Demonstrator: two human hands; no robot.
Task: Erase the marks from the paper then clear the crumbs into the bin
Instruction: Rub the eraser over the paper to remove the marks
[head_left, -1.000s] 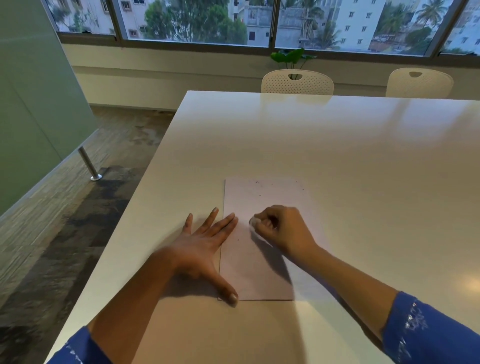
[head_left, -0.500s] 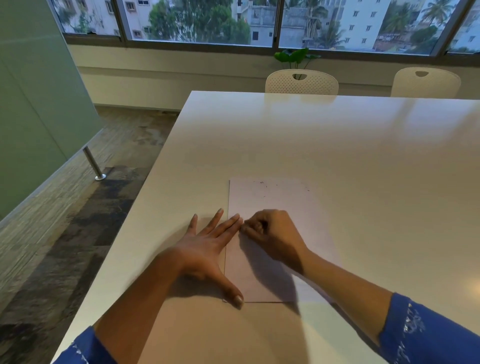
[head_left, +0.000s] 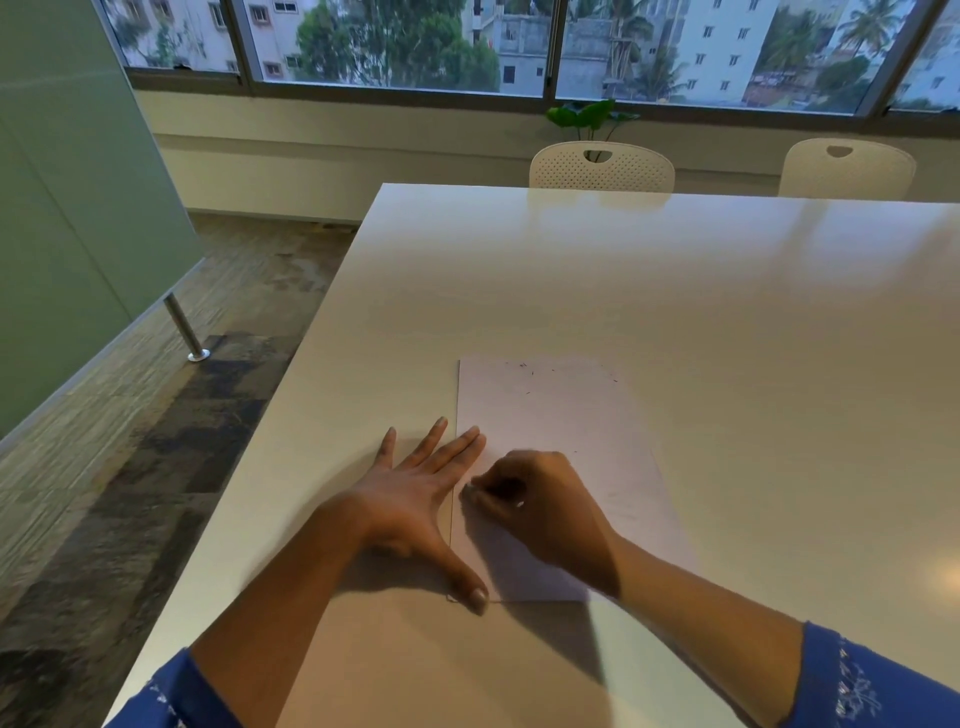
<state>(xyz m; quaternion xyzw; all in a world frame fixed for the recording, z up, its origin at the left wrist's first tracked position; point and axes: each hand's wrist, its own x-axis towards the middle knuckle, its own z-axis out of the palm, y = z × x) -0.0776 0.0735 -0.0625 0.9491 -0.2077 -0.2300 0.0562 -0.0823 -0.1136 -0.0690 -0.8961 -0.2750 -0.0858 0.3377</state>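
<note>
A pale sheet of paper (head_left: 561, 415) lies on the white table (head_left: 675, 291). Dark eraser crumbs (head_left: 524, 370) are scattered near its far edge. My left hand (head_left: 415, 493) lies flat with spread fingers on the sheet's left edge, its thumb at the near left corner. My right hand (head_left: 535, 499) is curled over the paper near its left edge, fingertips pinching a small whitish eraser (head_left: 467, 489) that is mostly hidden and blurred by motion. No bin is in view.
Two white chairs (head_left: 602, 166) stand at the table's far side, with a green plant (head_left: 592, 117) behind them under the windows. The table's left edge (head_left: 291, 395) drops to carpeted floor, where a metal post (head_left: 182, 327) stands by a green partition.
My right hand has slid with the eraser toward me and leftward across the sheet, ending close to my left hand's fingers. My left hand has stayed pressed on the paper's edge.
</note>
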